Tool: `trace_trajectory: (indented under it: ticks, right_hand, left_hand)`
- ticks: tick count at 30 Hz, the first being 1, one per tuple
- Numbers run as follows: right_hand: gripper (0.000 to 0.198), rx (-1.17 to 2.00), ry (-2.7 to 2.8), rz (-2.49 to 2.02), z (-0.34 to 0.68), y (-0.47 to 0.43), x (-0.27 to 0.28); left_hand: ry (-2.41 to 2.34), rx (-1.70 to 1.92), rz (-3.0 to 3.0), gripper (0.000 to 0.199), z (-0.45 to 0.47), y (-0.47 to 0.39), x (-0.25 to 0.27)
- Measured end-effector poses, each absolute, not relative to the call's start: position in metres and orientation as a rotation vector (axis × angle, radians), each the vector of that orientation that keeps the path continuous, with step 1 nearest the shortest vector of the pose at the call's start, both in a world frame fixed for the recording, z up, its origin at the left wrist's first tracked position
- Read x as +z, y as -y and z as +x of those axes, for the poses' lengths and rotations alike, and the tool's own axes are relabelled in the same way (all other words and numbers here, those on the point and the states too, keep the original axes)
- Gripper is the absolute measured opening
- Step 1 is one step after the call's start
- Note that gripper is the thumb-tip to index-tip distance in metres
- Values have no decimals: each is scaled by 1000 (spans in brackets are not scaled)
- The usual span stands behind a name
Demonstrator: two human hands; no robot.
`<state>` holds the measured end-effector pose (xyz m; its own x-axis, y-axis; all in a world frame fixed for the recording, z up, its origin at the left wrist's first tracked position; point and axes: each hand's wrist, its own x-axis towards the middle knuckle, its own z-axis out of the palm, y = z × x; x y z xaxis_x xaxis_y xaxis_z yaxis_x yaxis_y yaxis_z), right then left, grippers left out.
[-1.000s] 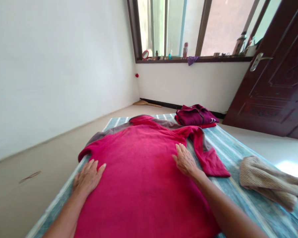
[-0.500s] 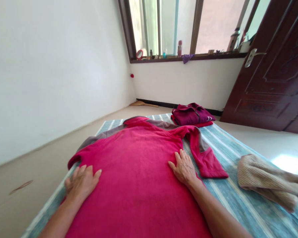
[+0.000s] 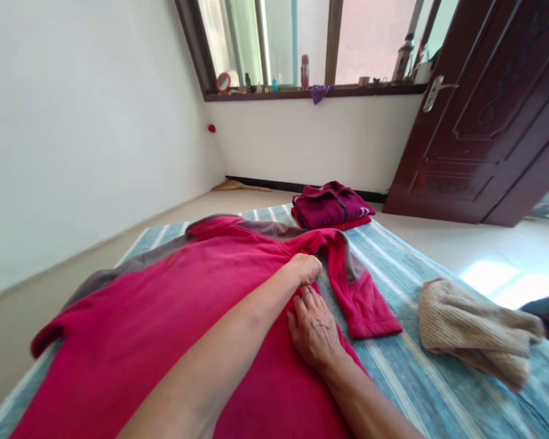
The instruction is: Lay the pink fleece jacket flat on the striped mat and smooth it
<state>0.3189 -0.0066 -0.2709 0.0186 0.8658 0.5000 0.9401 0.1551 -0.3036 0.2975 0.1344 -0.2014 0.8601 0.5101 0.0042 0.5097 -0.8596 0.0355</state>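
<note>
1. Lying spread flat on a blue striped mat (image 3: 407,378), a bright pink fleece top (image 3: 165,317) fills the near left of the view, with grey panels along its shoulders and collar.
2. Its right sleeve (image 3: 357,292) is bent at the shoulder and runs down beside the body of the top, the cuff resting on the mat.
3. The left hand (image 3: 304,268) reaches across the chest of the top, forearm stretched diagonally over the fabric, with its fingers curled down and pinching the pink cloth near where the sleeve joins the body.
4. The right hand (image 3: 313,329) lies just below it, palm down and fingers spread flat, pressing the top's right edge against the mat; it grips nothing.
5. A folded dark red garment (image 3: 332,204) sits at the far end of the mat, well apart from the hands.
6. A rumpled beige knit piece (image 3: 476,332) lies on the mat to the right, apart from the sleeve.
</note>
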Motion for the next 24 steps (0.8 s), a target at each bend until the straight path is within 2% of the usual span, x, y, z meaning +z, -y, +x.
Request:
trace_trajectory:
  ticks: [3,6,13,19,24]
  right_hand:
    - [25,-143,1822,-1720,318,7,-270]
    - [20,-142,1816,-1719,317,7,-267]
    - [16,-87,1782,-1788,315,10,-264]
    - [22,-27,1729,-1719,318,10,-271]
    - [24,53,1756,-1699,324,12,-271]
  left_hand:
    - [-760,-181,3025,12,301,-151,-203]
    - [-742,-209,3049,16,300,-158,-204]
    - [-809,-65,3053,25,298,-151,-220]
    - [-732,75,3042,37,278,-154,-220]
    - [-808,107,3073,28,282,-150,-220]
